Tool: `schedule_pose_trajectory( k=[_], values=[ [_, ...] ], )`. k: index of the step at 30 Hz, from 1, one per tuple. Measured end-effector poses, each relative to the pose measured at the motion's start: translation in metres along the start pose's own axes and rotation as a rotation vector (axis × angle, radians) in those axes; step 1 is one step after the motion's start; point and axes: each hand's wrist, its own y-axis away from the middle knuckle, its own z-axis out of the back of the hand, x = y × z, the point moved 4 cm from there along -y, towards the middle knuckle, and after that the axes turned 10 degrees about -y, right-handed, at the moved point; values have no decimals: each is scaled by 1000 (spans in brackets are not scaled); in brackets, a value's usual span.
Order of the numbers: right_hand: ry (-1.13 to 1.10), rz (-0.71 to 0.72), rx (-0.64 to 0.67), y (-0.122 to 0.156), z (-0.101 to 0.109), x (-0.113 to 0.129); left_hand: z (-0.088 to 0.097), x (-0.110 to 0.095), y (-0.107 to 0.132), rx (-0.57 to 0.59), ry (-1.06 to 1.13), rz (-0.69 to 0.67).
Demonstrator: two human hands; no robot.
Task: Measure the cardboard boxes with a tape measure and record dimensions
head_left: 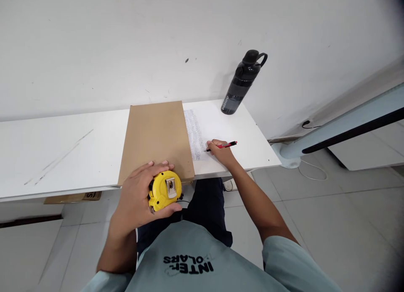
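Note:
My left hand (pixel 139 195) is wrapped around a yellow tape measure (pixel 165 191), just over the front edge of a brown cardboard box (pixel 156 136). Its fingertips lie by the cardboard; whether they touch it I cannot tell. My right hand (pixel 222 152) grips a red and black pen (pixel 227 144), tip pointing left toward a sheet of paper (pixel 194 134). Dense handwriting covers the visible part of that sheet, which lies against the right side of the cardboard. Whether the pen tip touches the paper is too small to tell.
A dark water bottle (pixel 241 83) stands at the back right of the white shelf table (pixel 57 149), near the wall (pixel 110 43). To the right are a pale blue slanted post (pixel 347 123) and a cable on the tiled floor (pixel 315 212). Another cardboard piece (pixel 72 197) shows beneath the table.

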Motion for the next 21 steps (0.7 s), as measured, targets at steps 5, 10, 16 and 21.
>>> schedule_pose_trajectory(
  k=[5,10,16,21],
  values=[
    [-9,8,-16,0,1,-1,0,-2,2,-10,7,4],
    [-23,32,-38,3,1,0,0,-5,5,-19,3,1],
    [-24,47,-45,3,1,2,1,-5,4,-12,8,-16],
    [-10,56,-47,3,1,0,0,-2,2,-13,7,2]
  ],
)
